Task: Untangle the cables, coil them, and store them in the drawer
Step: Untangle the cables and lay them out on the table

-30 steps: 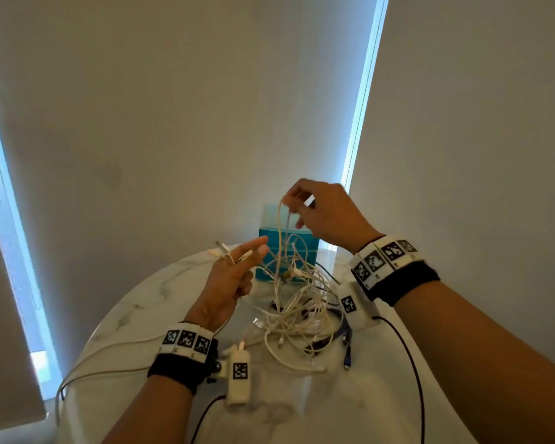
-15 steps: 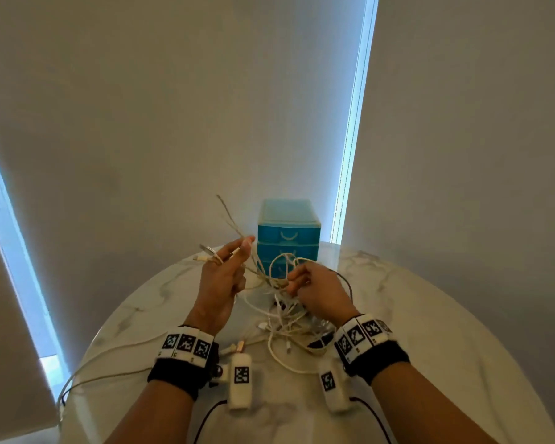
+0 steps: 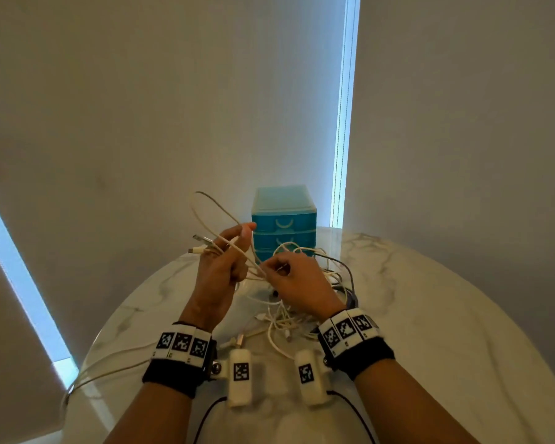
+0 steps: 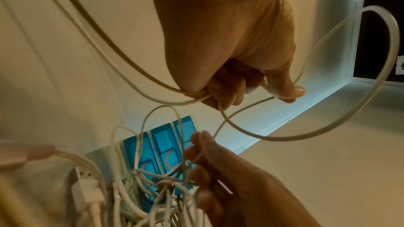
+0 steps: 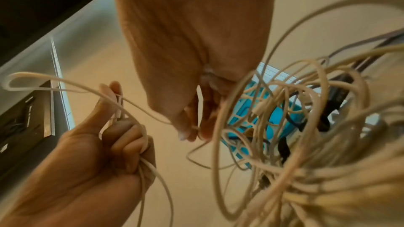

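Note:
A tangle of white cables (image 3: 289,315) with a dark cable in it lies on the round marble table (image 3: 430,315), in front of a small blue drawer unit (image 3: 282,225) with its drawers closed. My left hand (image 3: 225,261) is raised above the table and grips several white strands (image 4: 196,96) in curled fingers, with two plugs (image 3: 201,245) sticking out to the left and a loop (image 3: 205,203) rising above it. My right hand (image 3: 289,277) is just right of it, over the tangle, and pinches a thin white strand (image 5: 194,127) between thumb and fingertips.
Two white cables (image 3: 109,363) trail off the table's left edge. Blinds cover the walls behind, with bright window strips at left and behind the drawer unit. The right half of the table (image 3: 462,347) is bare marble.
My right hand has come down from high above the tangle to just beside the left hand, low over the cables. The loop above the left hand has grown.

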A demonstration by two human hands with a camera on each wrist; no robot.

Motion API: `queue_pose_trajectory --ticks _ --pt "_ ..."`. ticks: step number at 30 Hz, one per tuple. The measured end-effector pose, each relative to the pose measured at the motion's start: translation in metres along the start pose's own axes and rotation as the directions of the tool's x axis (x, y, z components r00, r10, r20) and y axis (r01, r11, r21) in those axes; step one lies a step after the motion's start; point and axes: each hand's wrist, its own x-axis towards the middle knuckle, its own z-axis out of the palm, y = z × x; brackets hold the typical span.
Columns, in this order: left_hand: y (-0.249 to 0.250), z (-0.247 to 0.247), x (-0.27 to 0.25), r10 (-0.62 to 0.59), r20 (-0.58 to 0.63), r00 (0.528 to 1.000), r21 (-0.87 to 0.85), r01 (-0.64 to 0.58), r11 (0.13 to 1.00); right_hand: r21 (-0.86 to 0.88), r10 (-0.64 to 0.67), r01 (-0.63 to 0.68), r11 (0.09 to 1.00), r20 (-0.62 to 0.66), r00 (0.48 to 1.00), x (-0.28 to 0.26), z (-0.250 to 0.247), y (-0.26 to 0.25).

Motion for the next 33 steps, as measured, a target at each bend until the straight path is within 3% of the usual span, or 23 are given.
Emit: queue_pose_trajectory --ticks 2,5,6,10,12,14,15,16,19,23,25,28,33 --pt "0.002 0.002 0.0 -0.018 0.014 1.0 0.131 0.016 0.991 0.033 -0.048 0.056 0.998 -0.193 0.98 0.003 -0.006 -0.003" --pt "0.0 0.005 0.001 -0.167 0.036 0.985 0.38 0.141 0.914 0.158 -0.065 0.161 0.974 -0.487 0.871 0.01 -0.03 -0.018" --pt "-0.002 0.005 0.001 -0.235 0.022 0.972 0.421 0.205 0.884 0.186 -0.047 0.167 0.968 -0.52 0.853 0.012 -0.038 -0.021" --pt "-0.009 -0.008 0.002 -0.403 -0.042 0.914 0.46 0.375 0.805 0.322 0.113 0.021 0.947 -0.394 0.912 0.011 -0.054 -0.017" --pt "-0.011 -0.015 0.003 -0.429 -0.065 0.901 0.484 0.404 0.776 0.357 0.13 0.075 0.931 -0.519 0.845 0.013 -0.07 -0.02" --pt "-0.012 -0.015 0.004 -0.431 -0.072 0.9 0.478 0.41 0.777 0.395 0.082 0.228 0.89 -0.63 0.772 0.015 -0.087 -0.028" --pt "-0.01 -0.013 0.004 -0.409 -0.075 0.91 0.476 0.393 0.787 0.41 0.055 0.27 0.871 -0.627 0.777 0.016 -0.09 -0.029" --pt "-0.01 -0.011 0.004 -0.373 -0.09 0.923 0.479 0.369 0.797 0.406 0.036 0.251 0.879 -0.58 0.814 0.015 -0.088 -0.028" --pt "-0.005 -0.001 0.001 -0.244 -0.129 0.961 0.477 0.276 0.835 0.284 0.011 0.093 0.954 -0.344 0.939 0.01 -0.07 -0.023" --pt "0.007 0.02 -0.005 -0.173 -0.012 0.985 0.47 0.158 0.869 0.286 -0.176 0.261 0.922 -0.29 0.941 0.012 -0.076 -0.044" --pt "0.006 0.027 -0.006 -0.154 -0.018 0.988 0.475 0.144 0.868 0.339 -0.234 0.303 0.891 -0.229 0.945 0.01 -0.076 -0.05" --pt "0.0 0.024 -0.007 -0.096 -0.058 0.994 0.476 0.112 0.872 0.384 -0.182 0.214 0.898 -0.118 0.976 0.007 -0.062 -0.042" --pt "-0.006 0.018 -0.005 -0.09 -0.072 0.993 0.485 0.113 0.867 0.339 -0.114 0.158 0.927 -0.145 0.983 0.014 -0.049 -0.027"
